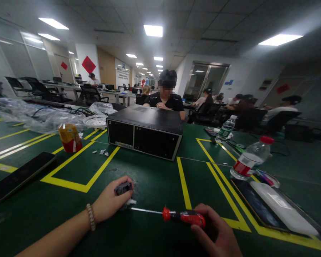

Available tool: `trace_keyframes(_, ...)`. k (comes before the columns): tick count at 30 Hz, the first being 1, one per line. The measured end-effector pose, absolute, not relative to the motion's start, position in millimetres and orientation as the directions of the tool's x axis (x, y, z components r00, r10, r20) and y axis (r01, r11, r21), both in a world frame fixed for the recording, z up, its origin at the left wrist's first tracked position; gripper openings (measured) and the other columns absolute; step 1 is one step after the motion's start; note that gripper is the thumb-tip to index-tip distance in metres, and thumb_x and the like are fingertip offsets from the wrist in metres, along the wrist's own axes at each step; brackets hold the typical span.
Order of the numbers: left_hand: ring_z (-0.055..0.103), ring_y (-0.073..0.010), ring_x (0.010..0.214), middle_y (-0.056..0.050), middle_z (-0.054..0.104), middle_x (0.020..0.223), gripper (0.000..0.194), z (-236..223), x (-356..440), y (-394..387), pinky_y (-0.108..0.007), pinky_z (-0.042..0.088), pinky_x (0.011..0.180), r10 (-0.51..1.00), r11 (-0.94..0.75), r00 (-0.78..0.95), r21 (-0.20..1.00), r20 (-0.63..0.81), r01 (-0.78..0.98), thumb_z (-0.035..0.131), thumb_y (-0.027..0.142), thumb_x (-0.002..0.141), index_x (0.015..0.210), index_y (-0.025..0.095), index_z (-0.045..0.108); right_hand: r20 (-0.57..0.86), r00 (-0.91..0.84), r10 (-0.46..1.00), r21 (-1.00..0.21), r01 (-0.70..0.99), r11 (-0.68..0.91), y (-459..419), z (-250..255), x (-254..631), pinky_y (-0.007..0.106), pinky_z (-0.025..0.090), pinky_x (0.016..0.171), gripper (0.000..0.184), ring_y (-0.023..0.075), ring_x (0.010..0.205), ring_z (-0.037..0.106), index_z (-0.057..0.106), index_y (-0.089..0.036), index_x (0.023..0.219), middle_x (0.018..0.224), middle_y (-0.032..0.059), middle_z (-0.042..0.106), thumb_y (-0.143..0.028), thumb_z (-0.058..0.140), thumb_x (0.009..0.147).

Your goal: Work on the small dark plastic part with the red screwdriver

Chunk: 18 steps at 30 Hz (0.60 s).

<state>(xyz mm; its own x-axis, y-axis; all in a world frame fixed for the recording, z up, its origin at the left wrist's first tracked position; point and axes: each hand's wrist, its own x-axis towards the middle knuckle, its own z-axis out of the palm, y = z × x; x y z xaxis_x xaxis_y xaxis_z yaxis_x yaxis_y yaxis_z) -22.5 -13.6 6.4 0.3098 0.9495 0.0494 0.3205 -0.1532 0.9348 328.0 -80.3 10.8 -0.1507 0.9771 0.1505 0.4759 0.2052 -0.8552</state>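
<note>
I see the right hand's [216,228] thumb and fingers closed on the butt of a red-and-black screwdriver [169,215], low and right of centre in the frame. Its long axis runs nearly level, the handle slightly lower, with the metal shaft pointing to the left of the frame. The left hand [113,196], just left of centre, grasps a small dark grey part [123,188] between thumb and curled fingers; the part's visible end faces right. A white piece [131,202] shows under that thumb, close to the shaft's end, and I cannot tell whether the tip touches it. A beaded bracelet [91,217] circles the left wrist.

Beneath the 2 hands I have a green table [155,178] marked with yellow tape [184,184]. A black computer case [144,132] sits in the middle of the frame, its broad front facing me. At the far left lies a dark phone [21,176]; at the right stands a red-capped bottle [251,160]. Behind the case sits 1 person in black [178,102].
</note>
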Motion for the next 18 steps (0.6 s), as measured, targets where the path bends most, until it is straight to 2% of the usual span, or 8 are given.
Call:
trace_keyframes(4,0.061,-0.0206,0.078,-0.003,0.062,0.090,0.013,6.0,-23.7,-13.3,-0.033,0.050,0.071,0.945,-0.121,0.327,0.947,0.018,0.296,0.059,0.030,0.091,0.098,0.018,0.059,0.181,-0.176,0.967,-0.803,0.541,0.249,-78.2,9.0,330.1,0.029,0.049,0.056,0.047,0.0197,0.062,0.060,0.063,-0.022,0.077,0.072,0.0023,0.064,-0.066,0.060,0.091)
trace_keyframes(8,0.062,-0.0218,0.082,-0.005,0.063,0.095,0.016,10.0,-24.1,-14.9,-0.035,0.052,0.074,0.945,-0.091,0.328,0.949,-0.014,0.302,0.059,0.032,0.092,0.100,0.018,0.059,0.185,-0.185,0.965,-0.794,0.551,0.258,-78.4,7.4,329.6,0.027,0.045,0.052,0.055,0.0189,0.060,0.058,0.060,-0.022,0.070,0.067,0.0016,0.061,-0.072,0.054,0.092)
trace_keyframes(11,0.063,-0.0222,0.082,-0.005,0.063,0.095,0.017,13.0,-22.9,-16.3,-0.036,0.052,0.074,0.943,-0.080,0.332,0.955,-0.021,0.285,0.059,0.033,0.091,0.100,0.018,0.059,0.166,-0.186,0.968,-0.818,0.522,0.241,-79.6,7.8,329.3,0.029,0.051,0.055,0.046,0.0198,0.063,0.061,0.065,-0.021,0.082,0.075,0.0033,0.065,-0.065,0.058,0.093)
trace_keyframes(14,0.062,-0.0218,0.081,-0.005,0.063,0.094,0.016,14.1,-21.3,-17.3,-0.035,0.052,0.073,0.946,-0.078,0.323,0.957,-0.017,0.281,0.059,0.033,0.090,0.098,0.019,0.059,0.165,-0.124,0.978,-0.845,0.493,0.205,-80.7,7.8,328.7,0.035,0.060,0.069,0.032,0.0253,0.080,0.070,0.067,-0.023,0.105,0.096,0.0074,0.072,-0.052,0.067,0.092)
trace_keyframes(16,0.062,-0.0213,0.080,-0.004,0.063,0.093,0.015,13.8,-20.6,-17.5,-0.034,0.051,0.073,0.950,-0.083,0.311,0.954,-0.011,0.288,0.059,0.032,0.090,0.098,0.019,0.059,0.158,-0.091,0.983,-0.860,0.477,0.182,-81.6,6.7,327.4,0.038,0.062,0.079,0.033,0.0283,0.093,0.073,0.064,-0.026,0.118,0.112,0.0094,0.072,-0.045,0.070,0.091)
trace_keyframes(18,0.062,-0.0210,0.080,-0.004,0.063,0.092,0.014,13.1,-20.6,-17.4,-0.034,0.051,0.073,0.953,-0.091,0.303,0.951,-0.003,0.296,0.059,0.031,0.091,0.097,0.019,0.059,0.155,-0.080,0.985,-0.868,0.465,0.175,-82.7,4.4,325.3,0.038,0.062,0.079,0.036,0.0280,0.094,0.073,0.061,-0.027,0.125,0.120,0.0098,0.070,-0.040,0.069,0.092)
